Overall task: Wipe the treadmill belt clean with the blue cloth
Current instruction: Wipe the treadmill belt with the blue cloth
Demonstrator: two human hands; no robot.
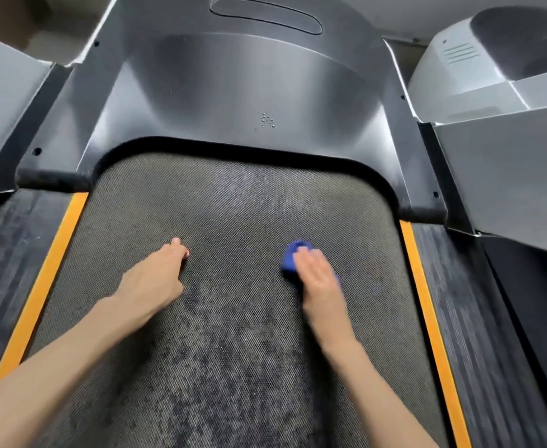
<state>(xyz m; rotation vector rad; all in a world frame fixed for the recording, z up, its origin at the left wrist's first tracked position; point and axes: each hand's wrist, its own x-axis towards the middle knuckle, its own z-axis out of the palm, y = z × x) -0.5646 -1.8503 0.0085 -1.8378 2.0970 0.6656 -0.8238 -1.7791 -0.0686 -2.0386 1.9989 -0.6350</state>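
The treadmill belt [233, 205] is grey and textured, with darker damp patches down its middle and toward me. A bunched blue cloth [290, 258] lies on the belt right of centre. My right hand [317, 279] lies flat on top of the cloth with straight fingers, pressing it to the belt; the hand is slightly blurred. My left hand [159, 276] rests on the belt left of centre, fingers extended with the tips touching the surface, holding nothing.
Orange stripes [44, 286] [427, 302] and dark ribbed side rails [6, 253] flank the belt. The black motor cover [233, 92] rises at the far end, with a few droplets on it. Grey machine housings stand at left [0, 108] and right [508, 176].
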